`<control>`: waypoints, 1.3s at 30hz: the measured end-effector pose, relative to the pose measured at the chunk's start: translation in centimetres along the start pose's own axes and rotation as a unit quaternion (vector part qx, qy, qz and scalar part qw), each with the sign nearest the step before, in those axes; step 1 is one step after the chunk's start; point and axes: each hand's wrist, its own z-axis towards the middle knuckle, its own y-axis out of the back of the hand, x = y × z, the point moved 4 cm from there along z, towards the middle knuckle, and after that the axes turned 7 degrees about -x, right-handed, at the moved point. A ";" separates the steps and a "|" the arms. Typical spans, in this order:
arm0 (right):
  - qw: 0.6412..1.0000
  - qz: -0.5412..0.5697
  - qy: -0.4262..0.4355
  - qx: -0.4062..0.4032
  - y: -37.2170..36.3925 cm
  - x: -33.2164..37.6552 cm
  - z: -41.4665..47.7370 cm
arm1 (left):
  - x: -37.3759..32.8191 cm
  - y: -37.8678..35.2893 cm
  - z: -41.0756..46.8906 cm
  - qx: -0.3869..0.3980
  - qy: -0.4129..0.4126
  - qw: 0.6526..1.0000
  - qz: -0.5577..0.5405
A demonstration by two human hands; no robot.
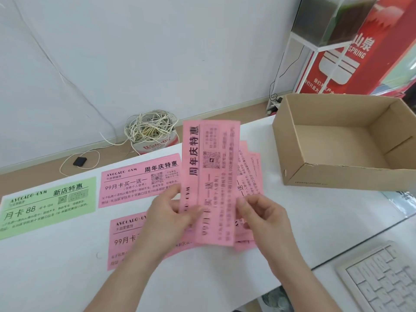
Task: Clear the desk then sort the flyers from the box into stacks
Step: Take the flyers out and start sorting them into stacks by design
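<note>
Head view: left hand (167, 218), right hand (263, 220) pinch pink flyers (211, 176); keyboard (382, 279) cut off.

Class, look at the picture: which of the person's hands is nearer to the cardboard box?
Right. The right hand pinches the held pink flyers on the side facing the cardboard box; the left hand grips their opposite edge, farther from it.
</note>
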 end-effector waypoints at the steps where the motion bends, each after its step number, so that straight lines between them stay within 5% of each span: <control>1: 0.994 -0.097 0.049 -0.033 0.6 -0.2 0.8 | 0.5 1.7 0.3 -0.026 -0.011 0.998 0.059; 3: 0.931 -0.341 0.108 -0.067 1.4 -0.7 2.4 | 2.0 5.3 0.8 -0.023 -0.011 0.978 0.209; 5: 0.875 -0.478 0.078 -0.030 1.1 -1.9 3.6 | 4.0 7.7 1.2 0.008 -0.001 0.930 0.369; 8: 0.853 -0.519 0.057 -0.009 0.2 -2.8 4.1 | 6.2 8.1 1.7 0.001 -0.046 0.846 0.530; 10: 0.855 -0.515 0.050 -0.026 0.4 -2.6 4.3 | 7.1 7.9 2.2 -0.026 -0.088 0.840 0.535; 15: 0.880 -0.475 -0.008 -0.006 1.5 -2.5 5.2 | 7.8 8.2 2.4 -0.069 -0.095 0.829 0.547; 18: 0.879 -0.477 -0.005 -0.015 2.0 -2.4 5.2 | 5.6 6.1 1.9 -0.106 -0.176 0.830 0.519; 20: 0.884 -0.467 -0.009 -0.017 2.4 -2.7 5.0 | 3.4 2.1 1.3 -0.077 -0.292 0.841 0.450; 23: 0.905 -0.425 -0.016 -0.009 2.9 -3.2 4.9 | 1.6 -5.7 0.1 0.045 -0.414 0.799 0.433; 27: 0.942 -0.334 -0.022 0.010 3.7 -3.6 4.8 | 2.3 -10.3 1.2 0.144 -0.343 0.743 0.556; 31: 0.972 -0.230 -0.040 0.016 5.2 -3.9 4.0 | 2.3 -10.5 1.7 0.165 -0.372 0.678 0.612; 35: 0.989 -0.123 -0.077 -0.023 6.4 -3.9 3.4 | 1.8 -10.6 1.9 0.174 -0.371 0.680 0.609; 39: 0.987 0.039 -0.154 0.034 6.3 -3.2 2.9 | 2.2 -10.8 1.3 0.158 -0.370 0.682 0.611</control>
